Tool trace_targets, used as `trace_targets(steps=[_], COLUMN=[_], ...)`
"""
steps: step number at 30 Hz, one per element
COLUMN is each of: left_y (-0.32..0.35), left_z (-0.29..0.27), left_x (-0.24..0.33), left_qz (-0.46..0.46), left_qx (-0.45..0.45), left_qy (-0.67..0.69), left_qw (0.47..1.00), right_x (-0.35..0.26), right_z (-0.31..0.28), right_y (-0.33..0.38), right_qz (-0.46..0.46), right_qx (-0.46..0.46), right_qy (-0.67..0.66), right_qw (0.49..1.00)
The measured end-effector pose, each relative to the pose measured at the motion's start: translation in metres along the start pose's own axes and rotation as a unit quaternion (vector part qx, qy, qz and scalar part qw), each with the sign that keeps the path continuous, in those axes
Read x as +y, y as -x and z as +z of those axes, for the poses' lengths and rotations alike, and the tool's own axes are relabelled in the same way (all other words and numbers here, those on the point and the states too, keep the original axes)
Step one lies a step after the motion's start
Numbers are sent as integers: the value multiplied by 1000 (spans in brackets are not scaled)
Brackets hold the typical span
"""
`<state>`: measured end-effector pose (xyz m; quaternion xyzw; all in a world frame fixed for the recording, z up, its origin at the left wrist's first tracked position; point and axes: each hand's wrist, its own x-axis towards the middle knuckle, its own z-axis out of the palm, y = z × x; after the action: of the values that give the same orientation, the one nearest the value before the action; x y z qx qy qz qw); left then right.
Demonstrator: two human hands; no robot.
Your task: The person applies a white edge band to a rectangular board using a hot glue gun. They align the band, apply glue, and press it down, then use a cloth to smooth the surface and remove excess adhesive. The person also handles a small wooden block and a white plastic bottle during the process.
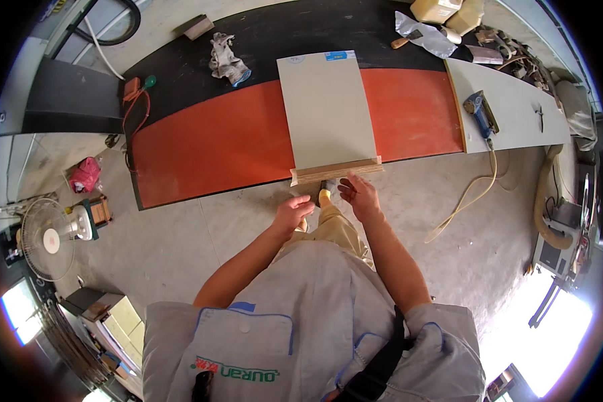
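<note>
Saw left hand (pixel 293 213) and right hand (pixel 362 195) apart, loosely curled, near front edge of grey panel (pixel 328 110); spotted beige containers (pixel 435 9) beyond its far-right corner, couldn't see inside.

Blue power tool (pixel 479 115) on pale panel (pixel 521 114), white fan (pixel 51 240) leftward.

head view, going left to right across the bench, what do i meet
Orange-red block, crumpled grey cloth, pale grey panel, wooden-handled tool, blue power tool, small dark item.

Flat grey panel (pixel 328 110), brown near-edge strip (pixel 337 171).
</note>
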<state>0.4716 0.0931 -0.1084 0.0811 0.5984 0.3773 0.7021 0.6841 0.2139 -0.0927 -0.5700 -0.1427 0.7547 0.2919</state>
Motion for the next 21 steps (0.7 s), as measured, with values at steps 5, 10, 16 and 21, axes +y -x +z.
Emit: trace_targets(steps=[5, 10, 16, 21], left_y=[-8, -15, -15, -22], left_z=[18, 19, 37, 43], left_x=[19, 5, -35, -26], left_qz=[39, 18, -7, 6], left_qx=[-5, -33, -46, -86], left_qy=[124, 184, 163, 167], left_qw=[991, 982, 985, 982], right_x=[11, 16, 23, 10], right_z=[1, 8, -22, -69], right_y=[-31, -21, 2, 9], right_qz=[-27, -67, -73, -36], right_qx=[38, 126, 174, -6], right_qy=[8, -21, -32, -41], right_qw=[999, 990, 981, 999])
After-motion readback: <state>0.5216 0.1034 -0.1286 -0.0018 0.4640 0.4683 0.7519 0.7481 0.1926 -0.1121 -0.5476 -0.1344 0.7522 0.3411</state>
